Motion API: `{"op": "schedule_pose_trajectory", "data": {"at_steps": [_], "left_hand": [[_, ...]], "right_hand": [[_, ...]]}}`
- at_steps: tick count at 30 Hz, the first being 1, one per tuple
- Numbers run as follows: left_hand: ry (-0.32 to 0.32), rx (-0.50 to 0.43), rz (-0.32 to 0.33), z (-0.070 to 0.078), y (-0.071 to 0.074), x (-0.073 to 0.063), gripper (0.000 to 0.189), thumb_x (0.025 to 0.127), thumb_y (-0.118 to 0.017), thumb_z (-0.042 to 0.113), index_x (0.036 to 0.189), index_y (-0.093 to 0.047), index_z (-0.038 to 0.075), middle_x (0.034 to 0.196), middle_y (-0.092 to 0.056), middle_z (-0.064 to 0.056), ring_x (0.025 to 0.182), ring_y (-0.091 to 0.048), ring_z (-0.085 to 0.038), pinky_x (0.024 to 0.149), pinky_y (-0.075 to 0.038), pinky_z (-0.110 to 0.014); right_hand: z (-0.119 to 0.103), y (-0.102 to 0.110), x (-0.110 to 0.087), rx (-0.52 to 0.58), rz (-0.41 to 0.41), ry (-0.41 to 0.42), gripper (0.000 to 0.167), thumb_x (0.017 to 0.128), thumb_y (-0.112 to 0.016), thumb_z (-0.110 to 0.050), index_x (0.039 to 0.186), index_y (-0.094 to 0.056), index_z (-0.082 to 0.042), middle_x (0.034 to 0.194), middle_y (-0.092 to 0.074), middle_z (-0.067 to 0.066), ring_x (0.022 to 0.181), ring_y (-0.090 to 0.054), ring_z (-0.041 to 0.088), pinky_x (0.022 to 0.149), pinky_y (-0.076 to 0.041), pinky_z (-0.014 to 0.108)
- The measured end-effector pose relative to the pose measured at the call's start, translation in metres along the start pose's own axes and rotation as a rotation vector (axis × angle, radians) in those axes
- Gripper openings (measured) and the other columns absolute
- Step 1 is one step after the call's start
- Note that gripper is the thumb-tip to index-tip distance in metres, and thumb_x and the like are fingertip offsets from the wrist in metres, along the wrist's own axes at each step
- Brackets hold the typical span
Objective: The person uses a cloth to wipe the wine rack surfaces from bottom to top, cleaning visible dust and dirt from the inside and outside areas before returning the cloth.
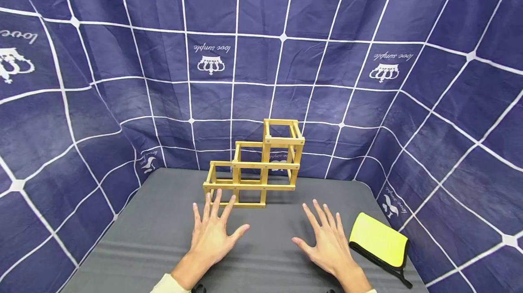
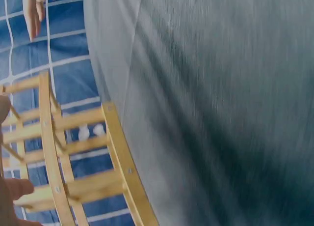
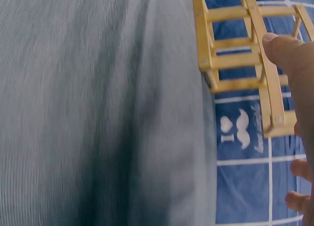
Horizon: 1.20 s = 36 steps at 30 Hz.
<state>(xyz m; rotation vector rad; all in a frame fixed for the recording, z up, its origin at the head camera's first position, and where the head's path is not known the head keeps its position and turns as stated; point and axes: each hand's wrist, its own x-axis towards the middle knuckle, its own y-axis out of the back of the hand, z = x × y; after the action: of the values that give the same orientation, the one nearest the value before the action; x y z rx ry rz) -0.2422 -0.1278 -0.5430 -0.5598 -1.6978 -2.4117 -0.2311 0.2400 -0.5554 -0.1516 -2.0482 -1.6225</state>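
Open-framed, stepped yellow wooden rack (image 1: 254,165): standing on grey cloth-covered surface (image 1: 159,216)
Left hand (image 1: 212,236): fingers spread wide, empty
Right hand (image 1: 328,244): likewise wide, empty
Reach: seemingly pre-grip; next calls for moving forward

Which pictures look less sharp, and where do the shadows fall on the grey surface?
Head view: wooden rack fairly crisp, faint shadow bands across the near part of the grey surface; left wrist view: softer, dark shadows running diagonally over it; right wrist view: also soft, shadows running nearly vertically.
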Motion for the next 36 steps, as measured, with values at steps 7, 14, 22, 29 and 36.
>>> {"op": "schedule_pose_trajectory", "data": {"at_steps": [7, 14, 22, 29, 36], "left_hand": [[0.072, -0.09, 0.037, -0.038, 0.012, 0.036, 0.094, 0.107, -0.07, 0.074, 0.183, -0.039, 0.027, 0.195, -0.018, -0.024, 0.182, -0.012, -0.055, 0.142, -0.003, -0.086], [0.105, -0.22, -0.004, -0.071, 0.023, 0.071, 0.083, 0.112, -0.073, 0.06, 0.181, -0.043, 0.026, 0.189, -0.024, -0.032, 0.173, -0.031, -0.063, 0.133, -0.036, -0.086], [-0.014, -0.353, 0.116, -0.085, 0.016, 0.096, 0.054, 0.11, -0.084, 0.025, 0.157, -0.071, 0.002, 0.154, -0.066, -0.04, 0.141, -0.068, -0.062, 0.122, -0.055, -0.075], [-0.034, -0.371, 0.229, -0.089, 0.012, 0.103, 0.017, 0.098, -0.091, 0.009, 0.112, -0.089, -0.001, 0.136, -0.079, -0.035, 0.131, -0.076, -0.056, 0.118, -0.059, -0.07], [-0.063, -0.341, 0.248, -0.086, 0.008, 0.1, 0.013, 0.092, -0.094, 0.009, 0.101, -0.091, 0.0, 0.126, -0.084, -0.031, 0.126, -0.08, -0.051, 0.115, -0.061, -0.068]], "right_hand": [[0.03, 0.019, -0.01, -0.034, 0.041, -0.016, 0.098, 0.097, -0.086, -0.068, 0.178, -0.049, -0.029, 0.181, -0.053, 0.017, 0.163, -0.053, 0.052, 0.13, -0.038, 0.084], [0.064, 0.031, -0.017, -0.05, 0.034, -0.027, 0.096, 0.099, -0.086, -0.063, 0.178, -0.048, -0.026, 0.177, -0.055, 0.02, 0.16, -0.055, 0.055, 0.13, -0.04, 0.079], [0.097, 0.039, -0.027, -0.051, 0.021, -0.059, 0.091, 0.099, -0.088, -0.058, 0.175, -0.052, -0.021, 0.175, -0.056, 0.023, 0.157, -0.054, 0.057, 0.126, -0.04, 0.085], [0.107, 0.038, -0.029, -0.065, -0.01, -0.057, 0.088, 0.102, -0.086, -0.058, 0.174, -0.055, -0.018, 0.174, -0.058, 0.022, 0.154, -0.058, 0.055, 0.126, -0.044, 0.077], [0.122, 0.043, -0.037, -0.078, -0.046, -0.124, 0.083, 0.102, -0.086, -0.054, 0.169, -0.059, -0.014, 0.17, -0.061, 0.026, 0.153, -0.059, 0.056, 0.126, -0.044, 0.082]]}}
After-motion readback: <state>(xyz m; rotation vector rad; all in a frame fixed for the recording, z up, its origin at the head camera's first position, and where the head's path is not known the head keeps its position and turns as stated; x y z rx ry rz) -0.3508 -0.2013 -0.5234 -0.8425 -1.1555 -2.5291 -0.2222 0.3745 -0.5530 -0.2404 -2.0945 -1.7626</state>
